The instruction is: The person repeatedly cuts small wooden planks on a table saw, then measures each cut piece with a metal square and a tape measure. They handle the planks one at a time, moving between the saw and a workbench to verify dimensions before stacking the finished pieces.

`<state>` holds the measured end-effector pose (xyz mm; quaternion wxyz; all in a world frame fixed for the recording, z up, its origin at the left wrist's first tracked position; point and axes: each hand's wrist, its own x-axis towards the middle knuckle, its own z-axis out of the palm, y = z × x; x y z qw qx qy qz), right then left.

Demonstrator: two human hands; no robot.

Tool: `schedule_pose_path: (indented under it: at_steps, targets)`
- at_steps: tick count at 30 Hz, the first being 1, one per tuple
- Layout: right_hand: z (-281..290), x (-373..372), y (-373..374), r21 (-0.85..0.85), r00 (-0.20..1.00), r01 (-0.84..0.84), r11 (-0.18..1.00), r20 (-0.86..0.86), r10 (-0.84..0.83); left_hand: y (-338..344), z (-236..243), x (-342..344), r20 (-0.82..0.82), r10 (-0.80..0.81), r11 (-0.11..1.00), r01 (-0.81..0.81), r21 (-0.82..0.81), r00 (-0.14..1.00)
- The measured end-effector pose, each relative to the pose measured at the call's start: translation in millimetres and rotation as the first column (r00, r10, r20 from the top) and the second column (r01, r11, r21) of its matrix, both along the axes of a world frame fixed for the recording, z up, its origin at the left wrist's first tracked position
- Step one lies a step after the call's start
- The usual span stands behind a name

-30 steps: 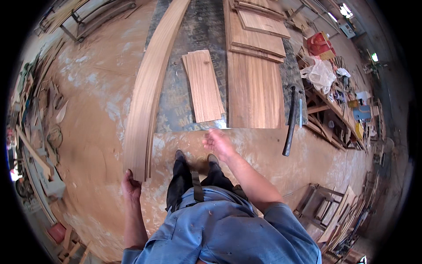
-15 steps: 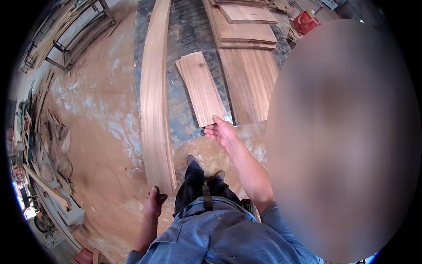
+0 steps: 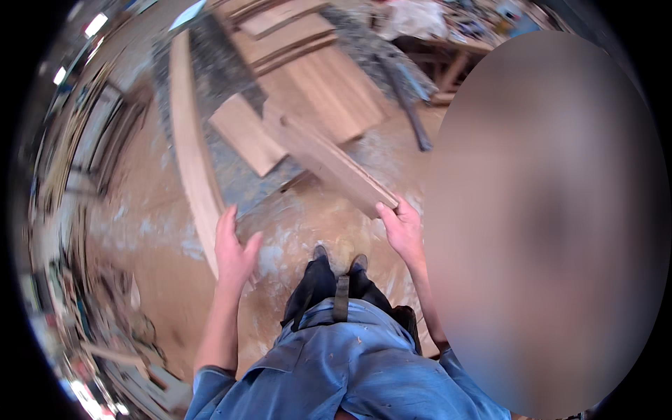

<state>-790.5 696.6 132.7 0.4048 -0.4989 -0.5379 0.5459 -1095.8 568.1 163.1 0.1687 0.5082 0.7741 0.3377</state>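
Observation:
My right hand (image 3: 402, 227) grips one end of a short wooden board (image 3: 329, 161). The board is raised and turned partly on edge, its far end pointing up and left over the flat lumber. My left hand (image 3: 234, 245) is open, fingers spread and thumb apart, just over the near part of a long wooden plank (image 3: 189, 140); whether it touches the plank I cannot tell. Another short board (image 3: 248, 133) lies flat on the dark sheet (image 3: 210, 63), between the long plank and the held board.
Wide boards (image 3: 329, 87) with a stack of boards (image 3: 290, 38) on top lie ahead. Right of them is a dark bar (image 3: 406, 105), then a cluttered workbench (image 3: 455, 45). Timber and scraps (image 3: 77, 280) line the left side. A blurred oval hides the right.
My right hand has lifted a short board off the dark sheet and swung it right. My left hand has come up from the long plank's near end and opened. The view has turned rightward.

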Motion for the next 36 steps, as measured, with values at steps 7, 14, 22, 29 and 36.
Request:
schedule_pose_path:
  at_steps: [7,14,22,29,36]
  targets:
    - [42.9,153.0,-143.4,-0.134,0.913,0.351,0.927,0.267,-0.307,107.6,26.1,149.3,-0.529,-0.827,0.349,0.911,-0.218,0.19]
    - [16.0,209.1,-396.4,-0.202,0.595,0.79,0.579,0.021,-0.804,31.6,7.7,313.8,-0.436,-0.739,-0.493,0.853,-0.171,-0.514]
    - [17.7,182.3,-583.0,-0.211,0.238,0.94,0.269,-0.162,-0.958,-108.3,42.8,407.6,-0.469,-0.452,-0.806,0.572,-0.149,-0.759]
    - [3.2,220.2,-755.0,-0.409,-0.435,0.864,-0.293,-0.314,-0.844,-275.7,12.0,528.7,-0.485,-0.404,-0.841,0.524,-0.136,-0.775]
    - [-13.6,206.5,-898.4,-0.367,-0.672,0.714,-0.597,-0.116,-0.732,-450.0,-14.7,670.2,-0.536,-0.508,-0.786,0.617,-0.031,-0.674]
